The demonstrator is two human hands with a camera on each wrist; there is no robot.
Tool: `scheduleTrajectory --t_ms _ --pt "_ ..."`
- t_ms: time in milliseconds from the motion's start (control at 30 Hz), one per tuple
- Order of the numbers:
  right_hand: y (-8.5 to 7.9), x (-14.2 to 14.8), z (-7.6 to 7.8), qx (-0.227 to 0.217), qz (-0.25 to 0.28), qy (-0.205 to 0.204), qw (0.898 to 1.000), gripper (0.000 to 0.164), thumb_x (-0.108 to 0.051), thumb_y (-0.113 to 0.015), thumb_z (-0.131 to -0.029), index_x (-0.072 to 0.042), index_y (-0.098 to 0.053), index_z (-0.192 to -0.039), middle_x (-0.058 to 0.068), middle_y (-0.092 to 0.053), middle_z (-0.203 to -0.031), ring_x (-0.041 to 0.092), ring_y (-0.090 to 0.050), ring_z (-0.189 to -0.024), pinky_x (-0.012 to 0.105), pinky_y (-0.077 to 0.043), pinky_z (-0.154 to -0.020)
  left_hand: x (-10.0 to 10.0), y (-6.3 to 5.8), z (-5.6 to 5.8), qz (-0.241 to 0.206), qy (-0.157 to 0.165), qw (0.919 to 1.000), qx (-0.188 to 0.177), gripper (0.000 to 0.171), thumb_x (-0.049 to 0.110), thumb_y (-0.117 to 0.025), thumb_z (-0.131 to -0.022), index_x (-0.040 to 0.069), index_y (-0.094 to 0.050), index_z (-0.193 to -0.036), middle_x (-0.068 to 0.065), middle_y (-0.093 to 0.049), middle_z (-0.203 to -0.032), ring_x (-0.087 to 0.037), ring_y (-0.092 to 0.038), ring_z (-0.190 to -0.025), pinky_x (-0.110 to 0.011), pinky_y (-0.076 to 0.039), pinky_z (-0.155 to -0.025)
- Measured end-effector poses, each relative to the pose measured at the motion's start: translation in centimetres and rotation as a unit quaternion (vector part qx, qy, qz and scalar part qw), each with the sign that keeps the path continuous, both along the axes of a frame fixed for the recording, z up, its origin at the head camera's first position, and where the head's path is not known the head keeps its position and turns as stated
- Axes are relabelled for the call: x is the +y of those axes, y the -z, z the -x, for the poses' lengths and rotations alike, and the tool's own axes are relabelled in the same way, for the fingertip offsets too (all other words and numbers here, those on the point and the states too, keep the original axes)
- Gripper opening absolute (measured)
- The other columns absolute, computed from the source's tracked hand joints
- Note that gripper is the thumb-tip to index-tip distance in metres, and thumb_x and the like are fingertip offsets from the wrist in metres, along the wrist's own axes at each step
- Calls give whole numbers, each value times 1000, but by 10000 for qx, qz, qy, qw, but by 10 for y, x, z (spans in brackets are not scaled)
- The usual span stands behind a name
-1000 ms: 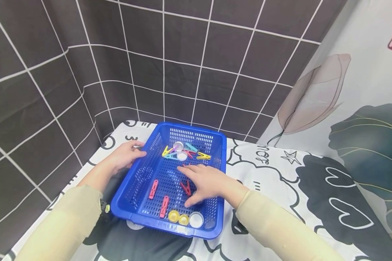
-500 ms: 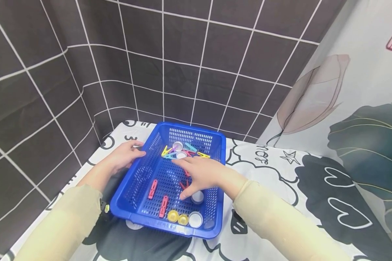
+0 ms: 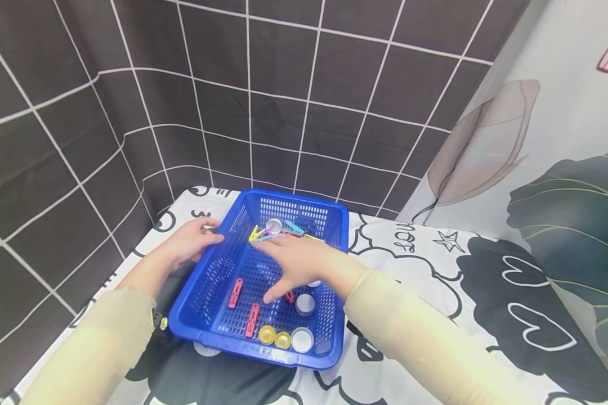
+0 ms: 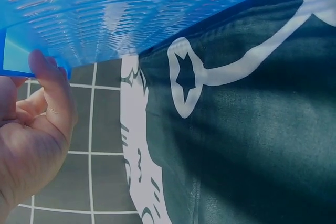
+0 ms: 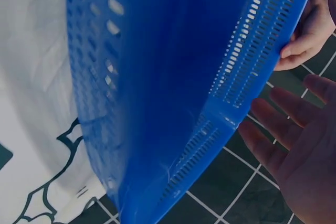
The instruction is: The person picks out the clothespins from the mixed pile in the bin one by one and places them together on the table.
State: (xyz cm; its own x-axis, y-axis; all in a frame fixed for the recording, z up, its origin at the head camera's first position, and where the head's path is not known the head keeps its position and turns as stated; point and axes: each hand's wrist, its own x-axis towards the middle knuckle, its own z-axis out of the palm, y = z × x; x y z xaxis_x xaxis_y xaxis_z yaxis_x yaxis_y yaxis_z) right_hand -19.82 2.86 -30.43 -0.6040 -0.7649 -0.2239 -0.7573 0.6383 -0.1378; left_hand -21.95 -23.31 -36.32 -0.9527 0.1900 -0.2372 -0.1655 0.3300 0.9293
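Note:
A blue perforated plastic basket (image 3: 233,344) sits on the patterned cloth. My left hand (image 3: 195,242) holds its left rim, thumb and fingers at the edge in the left wrist view. Over the basket's middle, my right hand (image 3: 299,260) is spread with nothing in its fingers. Two pink clothespins (image 3: 235,293) lie left of it. White caps (image 3: 305,304) and two yellow caps (image 3: 267,334) lie toward the front right. At the back are a white cap (image 3: 273,225), a yellow clothespin (image 3: 255,233) and a turquoise clothespin (image 3: 295,227). My right hand partly hides a red clothespin (image 3: 289,296).
Behind and left of the basket stands a dark cloth wall with white grid lines (image 3: 278,121). A pale leaf-printed curtain (image 3: 486,146) hangs at the right. The white and black cloth (image 3: 415,264) spreads around the basket.
My right hand has moved left and toward the back across the basket, uncovering white caps on the right and covering part of the back cluster. My left hand stays at the rim.

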Motion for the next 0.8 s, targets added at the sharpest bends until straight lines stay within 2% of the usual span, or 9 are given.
scheduleTrajectory --t_ms 267,533,800 --pt "3 -8 3 -184 -47 59 9998 101 -70 -63 -71 -23 -21 -150 1 -30 -150 22 -30 -136 45 -31 -108 -2 1 1 113 -10 9999 16 54 13 -54 -93 -4 -29 -137 -25 -55 -110 -25 -66 -82 -43 -57 -70" --pt "-8 -15 7 -113 -11 -17 9999 100 -67 -65 -72 -22 -22 -150 4 -32 -149 22 -34 -134 42 -34 -106 -2 1 2 20 2 10000 2 54 13 -54 -93 -4 -28 -137 -24 -56 -108 -25 -65 -83 -44 -57 -70" --pt "-6 -26 6 -248 -48 -109 9996 99 -64 -66 -73 -21 -22 -150 3 -33 -149 21 -34 -134 42 -34 -106 -2 2 2 -20 5 10000 -40 54 13 -54 -93 -3 -28 -137 -22 -56 -107 -24 -65 -83 -44 -56 -72"
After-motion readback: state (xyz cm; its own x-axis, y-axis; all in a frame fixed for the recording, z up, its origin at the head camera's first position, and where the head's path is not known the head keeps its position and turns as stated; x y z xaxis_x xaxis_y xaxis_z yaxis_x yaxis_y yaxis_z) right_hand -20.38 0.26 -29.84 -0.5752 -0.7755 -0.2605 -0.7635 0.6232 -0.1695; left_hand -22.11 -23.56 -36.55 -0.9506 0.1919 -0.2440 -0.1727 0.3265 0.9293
